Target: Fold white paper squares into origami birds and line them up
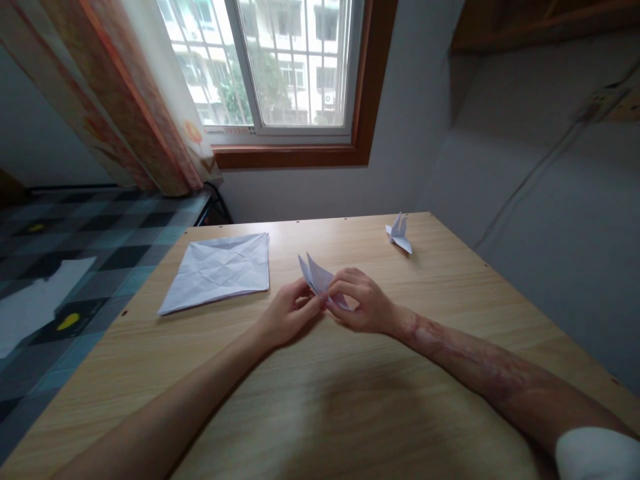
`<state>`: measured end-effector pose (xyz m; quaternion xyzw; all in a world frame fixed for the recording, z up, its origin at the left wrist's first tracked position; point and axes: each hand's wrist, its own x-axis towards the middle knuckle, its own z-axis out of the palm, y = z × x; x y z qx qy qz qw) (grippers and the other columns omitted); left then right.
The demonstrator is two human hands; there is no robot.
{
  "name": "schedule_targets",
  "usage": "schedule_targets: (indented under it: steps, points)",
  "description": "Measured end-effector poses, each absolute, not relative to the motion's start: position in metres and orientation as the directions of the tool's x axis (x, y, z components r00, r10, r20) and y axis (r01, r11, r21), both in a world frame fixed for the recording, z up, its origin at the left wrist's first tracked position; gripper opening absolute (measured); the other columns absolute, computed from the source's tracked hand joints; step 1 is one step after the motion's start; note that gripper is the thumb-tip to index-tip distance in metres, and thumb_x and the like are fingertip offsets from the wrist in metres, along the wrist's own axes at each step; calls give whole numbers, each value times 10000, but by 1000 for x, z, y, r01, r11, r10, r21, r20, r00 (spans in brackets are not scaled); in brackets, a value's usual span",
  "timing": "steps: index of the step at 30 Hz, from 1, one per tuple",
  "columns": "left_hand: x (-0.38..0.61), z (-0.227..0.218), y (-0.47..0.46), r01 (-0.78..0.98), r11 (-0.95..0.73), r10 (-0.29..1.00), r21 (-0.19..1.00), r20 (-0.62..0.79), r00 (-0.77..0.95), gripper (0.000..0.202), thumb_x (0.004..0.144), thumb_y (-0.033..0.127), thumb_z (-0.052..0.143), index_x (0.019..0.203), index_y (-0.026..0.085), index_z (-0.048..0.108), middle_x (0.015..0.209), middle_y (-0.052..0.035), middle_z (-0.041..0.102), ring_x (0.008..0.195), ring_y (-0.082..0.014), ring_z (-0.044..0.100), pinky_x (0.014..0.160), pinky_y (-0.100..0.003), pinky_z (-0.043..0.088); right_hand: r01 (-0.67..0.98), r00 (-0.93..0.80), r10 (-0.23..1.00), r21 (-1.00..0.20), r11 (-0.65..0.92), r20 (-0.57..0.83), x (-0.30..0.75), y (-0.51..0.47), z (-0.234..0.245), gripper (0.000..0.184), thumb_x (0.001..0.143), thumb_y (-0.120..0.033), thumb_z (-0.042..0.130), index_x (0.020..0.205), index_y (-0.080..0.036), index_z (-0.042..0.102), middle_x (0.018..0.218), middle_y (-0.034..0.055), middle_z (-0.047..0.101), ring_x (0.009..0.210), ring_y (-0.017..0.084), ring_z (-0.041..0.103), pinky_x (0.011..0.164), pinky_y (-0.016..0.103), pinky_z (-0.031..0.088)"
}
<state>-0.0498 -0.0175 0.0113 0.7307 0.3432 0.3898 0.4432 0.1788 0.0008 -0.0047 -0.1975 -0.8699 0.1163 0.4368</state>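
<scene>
A small folded piece of white paper (pixel 317 275) with pointed flaps sticks up between both my hands over the middle of the wooden table (pixel 350 400). My left hand (pixel 287 316) pinches its left lower edge with closed fingers. My right hand (pixel 361 301) pinches its right side, fingers curled over the paper. A stack of creased white square sheets (pixel 217 270) lies flat to the left of my hands. A finished folded paper figure (pixel 399 234) rests near the table's far edge on the right.
The table stands against a grey wall (pixel 550 200) on the right, under a window (pixel 280 67) with a patterned curtain (pixel 125 100). A bed with a checked cover (pixel 75 253) lies to the left, with white paper (pixel 35 300) on it.
</scene>
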Motion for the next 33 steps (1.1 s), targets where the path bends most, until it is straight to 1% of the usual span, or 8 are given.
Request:
schedule_targets:
  steps: [3, 6, 12, 15, 20, 24, 27, 33]
  points:
    - [-50, 8, -16, 133, -310, 864, 942, 220, 453, 335, 1033, 484, 713, 1074, 151, 724, 990, -81, 770, 930, -226, 739, 821, -321, 624, 245, -519, 474, -408, 880, 711, 180, 2, -6, 45, 1047, -224, 686, 1021, -261, 693, 949, 48, 746, 900, 243, 661, 889, 422, 514]
    - [-51, 5, -13, 115, -277, 871, 954, 198, 450, 372, 1037, 523, 714, 1093, 155, 717, 955, -69, 760, 886, -212, 749, 831, -331, 638, 258, -460, 535, -470, 844, 709, 181, 3, -6, 113, 1074, -274, 685, 963, -251, 682, 876, 33, 711, 862, 230, 647, 870, 414, 501]
    - [-52, 6, -11, 137, -278, 877, 951, 192, 441, 385, 1011, 507, 757, 1184, 164, 730, 1010, -79, 782, 873, -207, 755, 788, -316, 639, 232, -394, 604, -560, 795, 693, 181, 3, -5, 107, 1055, -284, 728, 967, -254, 673, 877, 17, 693, 855, 220, 640, 837, 395, 495]
    - [-51, 7, -12, 159, -298, 873, 941, 202, 443, 363, 1013, 487, 754, 1182, 166, 744, 1013, -76, 789, 874, -203, 747, 794, -317, 641, 242, -323, 620, -571, 784, 715, 181, 5, -8, 126, 1012, -284, 780, 1021, -260, 657, 945, 25, 674, 893, 227, 625, 842, 396, 510]
    - [-52, 2, -9, 139, -295, 891, 945, 220, 397, 356, 1017, 490, 745, 1138, 155, 750, 956, -69, 785, 844, -200, 745, 789, -317, 630, 288, -161, 680, -625, 726, 716, 182, 11, -12, 372, 933, -347, 873, 1218, -254, 651, 1153, 65, 686, 995, 241, 628, 941, 425, 532]
    - [-52, 3, -8, 124, -255, 899, 959, 188, 396, 378, 1005, 493, 764, 1153, 146, 752, 995, -83, 799, 887, -207, 749, 808, -314, 618, 278, -188, 753, -701, 657, 631, 182, 11, -12, 170, 991, -334, 797, 938, -233, 671, 894, 7, 704, 825, 198, 636, 816, 363, 509]
    - [-50, 5, -9, 110, -231, 896, 967, 167, 412, 378, 997, 503, 771, 1123, 147, 758, 1005, -91, 810, 904, -217, 755, 810, -320, 615, 303, -202, 745, -683, 665, 636, 182, 9, -12, 210, 981, -299, 798, 862, -233, 638, 795, -19, 680, 745, 179, 621, 764, 348, 480]
    - [-50, 2, -9, 72, -212, 900, 975, 166, 404, 388, 971, 504, 807, 1109, 143, 767, 1017, -97, 821, 902, -213, 760, 803, -312, 609, 338, -309, 635, -542, 769, 708, 181, 5, -10, 124, 996, -287, 805, 953, -240, 699, 866, 3, 708, 819, 197, 646, 821, 375, 489]
